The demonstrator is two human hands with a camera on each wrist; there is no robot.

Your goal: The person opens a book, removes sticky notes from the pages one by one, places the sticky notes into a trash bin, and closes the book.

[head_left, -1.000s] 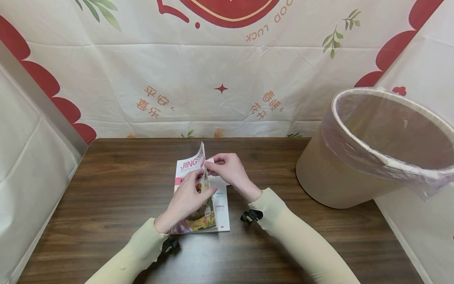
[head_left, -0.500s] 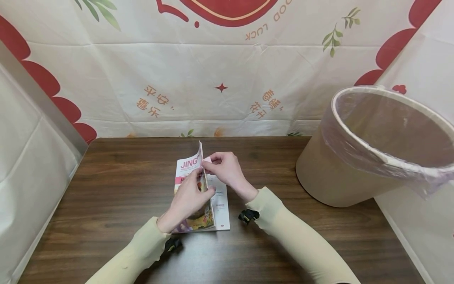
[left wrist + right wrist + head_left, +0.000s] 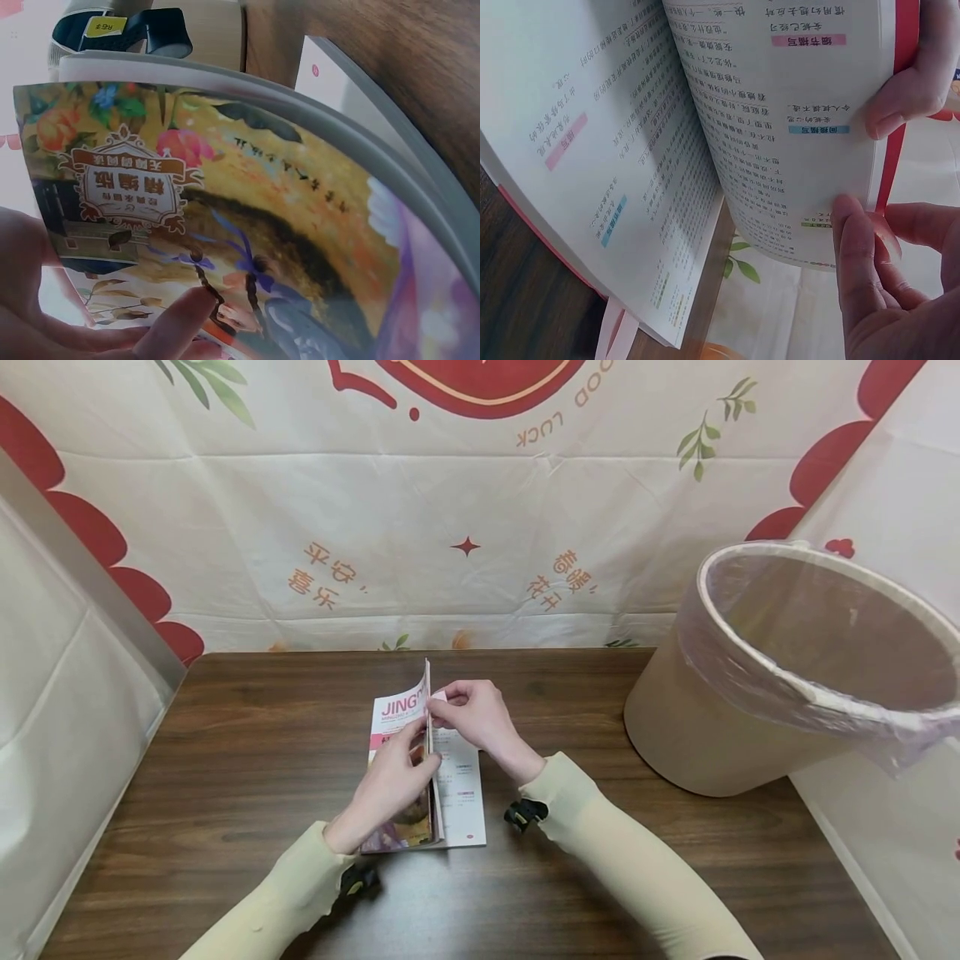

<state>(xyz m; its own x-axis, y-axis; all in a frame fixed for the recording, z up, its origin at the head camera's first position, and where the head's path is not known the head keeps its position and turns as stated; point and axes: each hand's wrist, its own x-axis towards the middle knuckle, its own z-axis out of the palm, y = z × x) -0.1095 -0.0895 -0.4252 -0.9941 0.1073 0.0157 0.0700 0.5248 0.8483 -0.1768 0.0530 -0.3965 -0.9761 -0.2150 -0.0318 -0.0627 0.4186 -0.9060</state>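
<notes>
A paperback book [image 3: 459, 810] lies partly opened on the table, its front cover and a block of pages raised nearly upright. My left hand [image 3: 386, 781] grips that raised block, with fingers on the illustrated cover [image 3: 225, 165] and the thumb on the page side. At the block's upper free edge, my right hand [image 3: 480, 718] pinches the book between thumb and fingers. Printed pages [image 3: 787, 157] with coloured labels face the right wrist camera, and the right fingertips [image 3: 851, 214] press at their outer edge. A pale pink strip [image 3: 617, 330] sticks out below the book.
A beige waste bin [image 3: 705, 718] with a clear plastic liner stands on the right of the brown wooden table [image 3: 247, 735]. Printed white cloth [image 3: 360, 502] hangs behind the table's far edge. Black straps [image 3: 527, 814] sit at both wrists.
The raised cover and pages have swung leftward and stand more upright, baring more of the page beneath. My left hand has moved slightly left with them; my right hand has shifted a little left.
</notes>
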